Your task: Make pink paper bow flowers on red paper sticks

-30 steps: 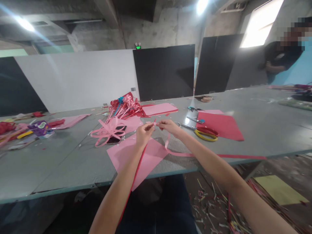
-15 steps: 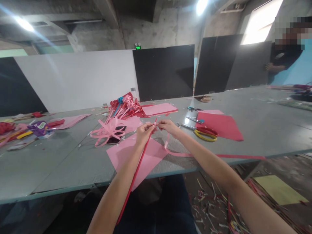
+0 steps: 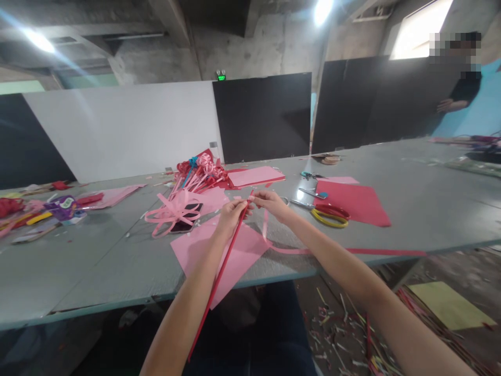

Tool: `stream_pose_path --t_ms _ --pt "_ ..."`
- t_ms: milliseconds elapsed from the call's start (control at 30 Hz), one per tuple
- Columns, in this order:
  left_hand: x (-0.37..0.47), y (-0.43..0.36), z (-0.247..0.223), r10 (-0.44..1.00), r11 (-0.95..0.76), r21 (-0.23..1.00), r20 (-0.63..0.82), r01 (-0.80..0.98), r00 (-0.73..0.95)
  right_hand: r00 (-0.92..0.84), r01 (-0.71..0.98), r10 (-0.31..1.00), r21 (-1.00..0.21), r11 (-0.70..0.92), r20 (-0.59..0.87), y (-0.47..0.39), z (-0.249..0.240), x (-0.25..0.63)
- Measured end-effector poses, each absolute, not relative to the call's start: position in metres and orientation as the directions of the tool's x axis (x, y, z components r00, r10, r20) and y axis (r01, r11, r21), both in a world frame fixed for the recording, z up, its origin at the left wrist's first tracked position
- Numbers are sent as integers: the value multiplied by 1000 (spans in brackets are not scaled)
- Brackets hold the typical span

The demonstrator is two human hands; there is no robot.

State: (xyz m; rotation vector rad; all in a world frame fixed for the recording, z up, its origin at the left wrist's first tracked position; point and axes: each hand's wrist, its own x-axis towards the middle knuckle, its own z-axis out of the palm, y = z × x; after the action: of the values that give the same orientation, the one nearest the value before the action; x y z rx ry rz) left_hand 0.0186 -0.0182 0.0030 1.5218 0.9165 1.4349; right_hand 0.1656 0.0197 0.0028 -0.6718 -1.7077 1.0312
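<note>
My left hand [image 3: 231, 215] is closed around the upper part of a long, thin red stick [image 3: 221, 274], which slants down toward my lap. Close beside it, my right hand [image 3: 271, 203] pinches a pink paper strip [image 3: 287, 250] at the stick's top end. From those fingers the strip hangs to the table, then runs right under my forearm. Beneath my hands lies a pink paper sheet [image 3: 250, 250]. A looped pink paper bow [image 3: 176, 213] rests left of my left hand, partly over a dark phone [image 3: 183, 224]. The exact fingertip contact is too small to make out.
Scissors with red and yellow handles [image 3: 331, 215] lie right of my hands, by a red paper sheet [image 3: 364, 203]. Pink and red paper flowers [image 3: 201, 169] are piled behind. A purple packet [image 3: 64, 208] sits left. Paper scraps litter the floor; a person [image 3: 462, 89] stands far right.
My right fingers have shifted slightly around the stick's top, and the hanging part of the pink strip has moved a little left. The person at far right has changed position.
</note>
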Motion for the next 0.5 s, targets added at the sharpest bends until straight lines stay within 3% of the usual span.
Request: stream_pose_path --t_ms 100,333,500 --pt "20 -23 8 918 -386 922 385 0 91 -360 -75 791 -861 503 494 18 3 165" --pt "19 -22 0 884 -457 858 468 237 11 -313 60 837 -870 489 449 25 -4 162" --pt "16 -15 -6 880 -448 841 475 302 -15 -369 67 840 -890 451 398 24 -2 164"
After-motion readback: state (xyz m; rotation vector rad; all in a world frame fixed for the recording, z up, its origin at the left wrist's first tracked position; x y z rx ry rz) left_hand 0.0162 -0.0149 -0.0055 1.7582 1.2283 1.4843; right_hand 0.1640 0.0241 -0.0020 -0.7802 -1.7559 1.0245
